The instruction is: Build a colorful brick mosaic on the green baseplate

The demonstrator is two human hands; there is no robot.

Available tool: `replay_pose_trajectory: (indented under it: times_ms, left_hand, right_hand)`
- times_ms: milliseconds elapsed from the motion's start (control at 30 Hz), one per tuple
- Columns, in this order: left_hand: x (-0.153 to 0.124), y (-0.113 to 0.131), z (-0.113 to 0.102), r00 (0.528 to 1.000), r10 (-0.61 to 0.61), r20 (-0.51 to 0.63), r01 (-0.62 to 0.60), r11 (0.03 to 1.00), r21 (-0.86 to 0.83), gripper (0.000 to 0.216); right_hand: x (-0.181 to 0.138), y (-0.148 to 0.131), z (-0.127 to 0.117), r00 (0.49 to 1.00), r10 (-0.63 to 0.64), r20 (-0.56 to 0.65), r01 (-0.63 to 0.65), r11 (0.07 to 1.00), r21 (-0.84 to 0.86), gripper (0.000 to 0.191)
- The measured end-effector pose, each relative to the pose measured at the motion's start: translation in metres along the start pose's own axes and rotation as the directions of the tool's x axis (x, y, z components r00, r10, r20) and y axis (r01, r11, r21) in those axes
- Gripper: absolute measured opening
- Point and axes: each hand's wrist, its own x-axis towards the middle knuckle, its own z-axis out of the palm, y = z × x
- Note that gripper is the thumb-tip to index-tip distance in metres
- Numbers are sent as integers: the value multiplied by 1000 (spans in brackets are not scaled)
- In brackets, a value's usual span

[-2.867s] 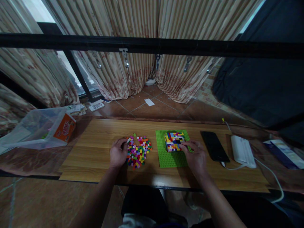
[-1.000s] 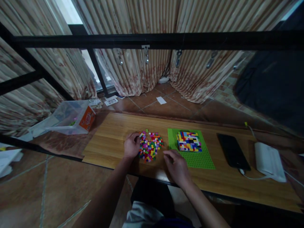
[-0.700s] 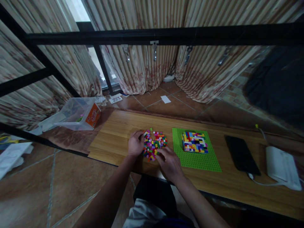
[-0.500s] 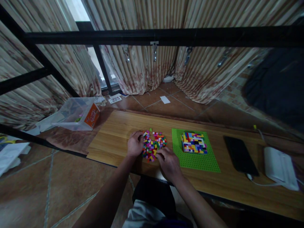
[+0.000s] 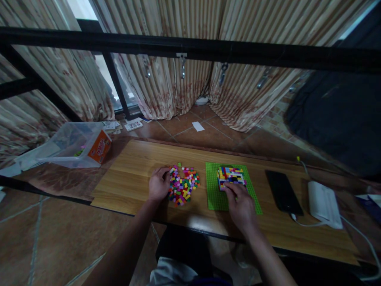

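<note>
A loose pile of small toy bricks (image 5: pixel 183 186) in many colours lies on the wooden tabletop (image 5: pixel 125 171). At its left edge rests my left hand (image 5: pixel 159 183), fingers curled in; whatever they may hold is hidden. To the right, a green baseplate (image 5: pixel 212 194) carries a low multicoloured brick block (image 5: pixel 230 173). Over the front edge of that block is my right hand (image 5: pixel 241 204), thumb and fingertips pinched together at the bricks. Anything within the pinch is too small to make out, and the hand covers part of the block.
Right of the baseplate lie a black phone (image 5: pixel 283 191) and a white device (image 5: pixel 324 203), joined by a cable. A clear plastic box (image 5: pixel 74 145) with an orange label stands at the left. A black metal bar (image 5: pixel 202 48) crosses above, in front of striped curtains.
My right hand has gone from the pile to the brick block on the baseplate. My left hand stays beside the pile. The view has shifted to the right.
</note>
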Motion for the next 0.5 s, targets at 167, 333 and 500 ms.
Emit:
replay_pose_trajectory:
  times_ms: [167,333,500]
  left_hand:
    - [1,-1,0,1000,-4,-2,4,1000,11,19]
    - [1,-2,1,1000,4,-9,-4,1000,5,19]
    - [1,-4,2,1000,1,-10,-1,1000,-4,19]
  right_hand:
    - [15,25,-19,994,37,-98,-43,997,-61,31]
    - [26,32,-14,995,12,-94,-20,996,-84,32]
    - [34,38,-4,993,-52,-104,44,996,-75,27]
